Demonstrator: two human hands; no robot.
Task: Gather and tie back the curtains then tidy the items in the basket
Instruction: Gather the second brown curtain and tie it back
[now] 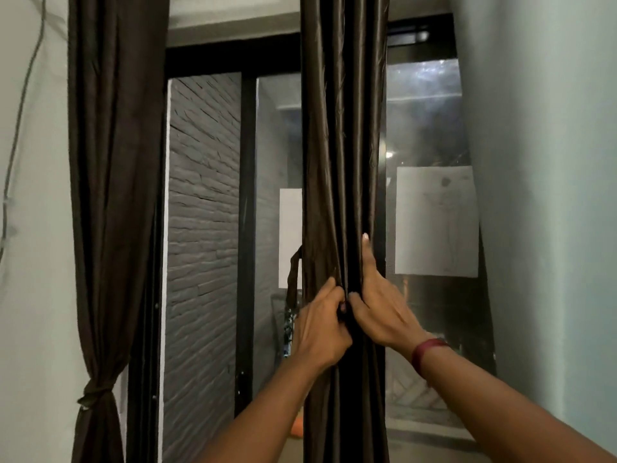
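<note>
A dark brown right curtain (pixel 344 145) hangs gathered in folds in front of the window. My left hand (pixel 319 325) pinches its folds at mid height. My right hand (pixel 380 305) presses against the same folds from the right, fingers pointing up, with a dark red band on the wrist. A loose fabric tie strap (pixel 294 272) dangles at the curtain's left edge just above my left hand. The left curtain (pixel 113 162) hangs at the left wall, bound low down by a knotted tie (pixel 95 394). No basket is in view.
Behind the curtains is a black-framed window (pixel 246 212) with a grey brick wall outside. Two white paper sheets (pixel 436 222) stick to the glass. Pale walls close in on both sides; a cable (pixel 20 128) runs down the left wall. Something orange (pixel 297 429) lies low by the sill.
</note>
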